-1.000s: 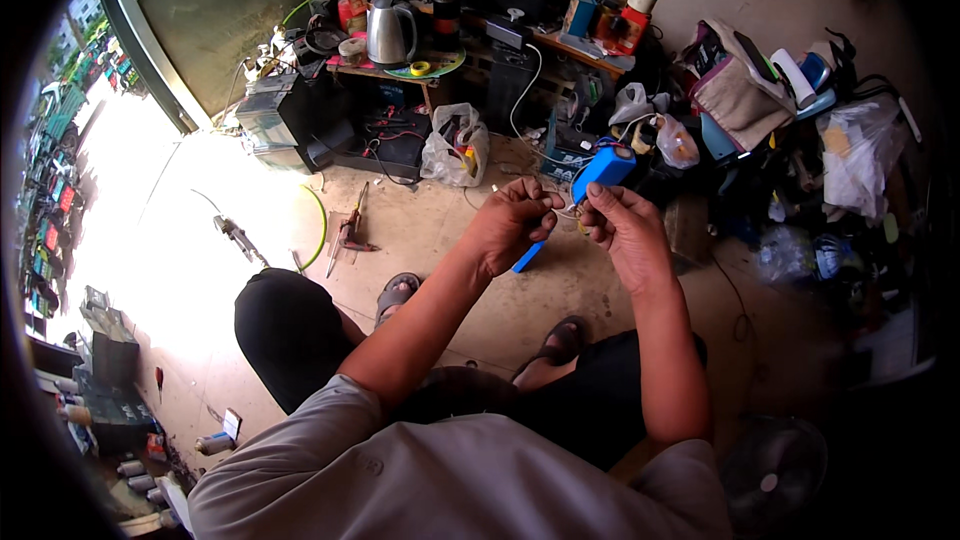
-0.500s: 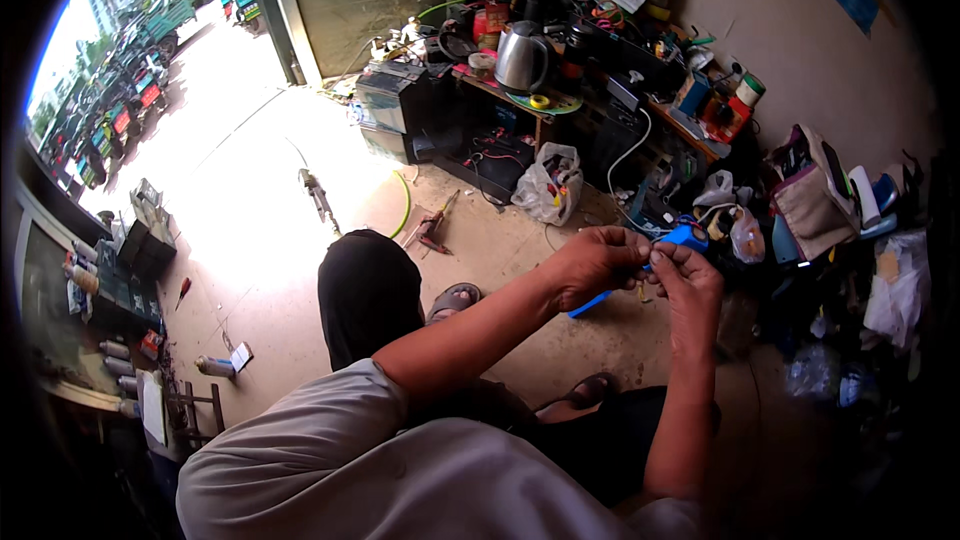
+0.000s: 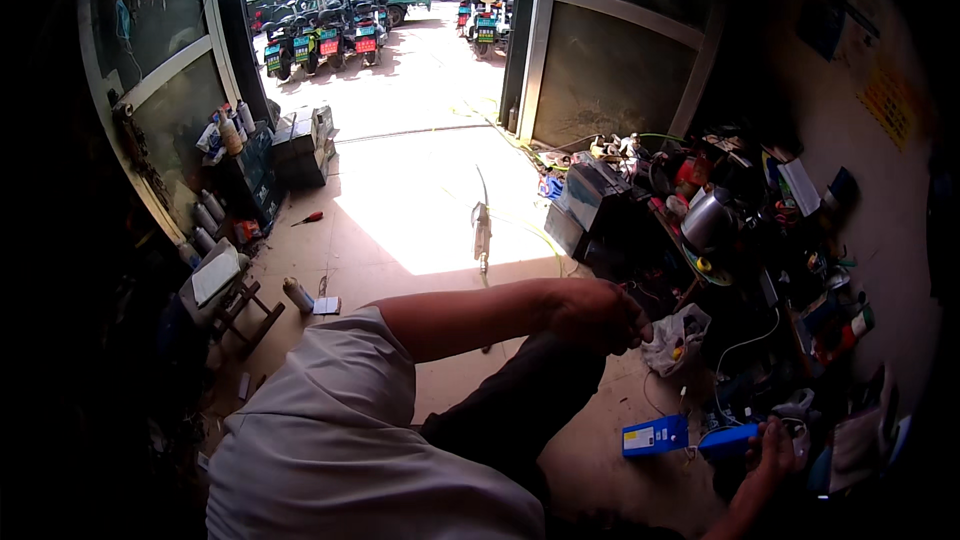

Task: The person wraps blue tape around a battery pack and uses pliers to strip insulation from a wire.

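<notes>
My left hand (image 3: 605, 318) is raised over my knee with its fingers curled; anything it holds is too dark to make out. My right hand (image 3: 772, 452) grips a blue battery pack (image 3: 725, 443) low at the right. A second blue battery pack (image 3: 642, 437), with a pale label, lies on the floor beside it, and thin wires run near both. A white plastic bag (image 3: 680, 345) sits just right of my left hand.
An open doorway (image 3: 400, 110) shows parked scooters (image 3: 330, 35) outside. A cluttered bench with a kettle (image 3: 708, 220) and dark boxes (image 3: 585, 202) lines the right. A tool with a hose (image 3: 480, 235), a screwdriver (image 3: 308, 218) and a small stool (image 3: 245, 310) stand or lie about the floor.
The view has swung left toward the doorway. My hands have parted: the right one is lower with the battery pack, and the left has come away from it.
</notes>
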